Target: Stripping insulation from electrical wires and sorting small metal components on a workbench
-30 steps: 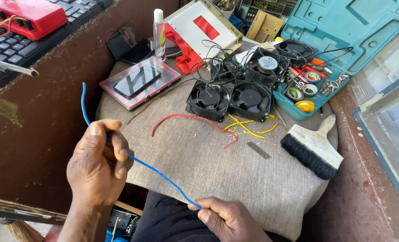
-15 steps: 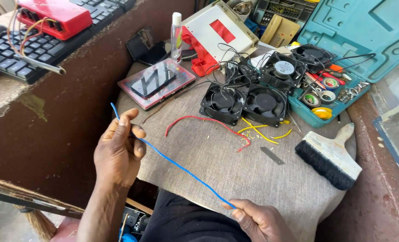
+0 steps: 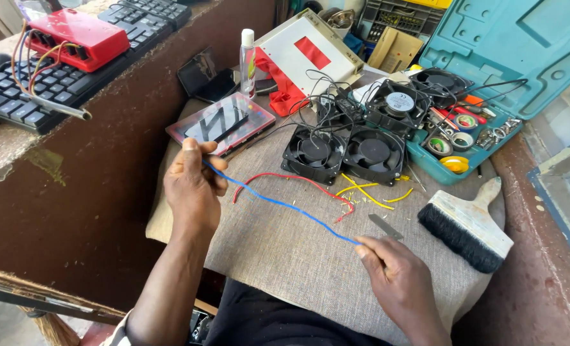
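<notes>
- Head view, looking down: thin blue insulated wire (image 3: 285,205) stretched taut over grey woven cloth (image 3: 278,256) draped on a small round table, long axis slanting from upper left down to lower right.
- Upper end pinched in left hand (image 3: 192,186), fingers curled round it beside the thumb; lower end gripped between thumb and fingers of right hand (image 3: 394,275), closed on the wire.
- Held just above the cloth; whether touching it at mid-span, impossible to tell.
- Lay behind the blue wire: loose red wire (image 3: 291,182) curving across the cloth, and a few short yellow wire offcuts (image 3: 368,192), close to the blue strand's lower half.
- Sat just beyond the right hand: small flat grey metal blade (image 3: 384,225).
- Stood further back: four black square cooling fans (image 3: 342,150) clustered together, black leads tangled above them.
- Rested at right: wide paintbrush with pale wooden handle and black bristles (image 3: 464,224), near the table edge.
- Open teal plastic tool case (image 3: 490,70) at upper right, lid cut off by the frame; small contents too cluttered to make out.
- Red-rimmed flat device with dark glass face (image 3: 221,123) just above the left hand.
- Wire tip past the left fingers hidden by the hand; right forearm cut off at the bottom edge.
</notes>
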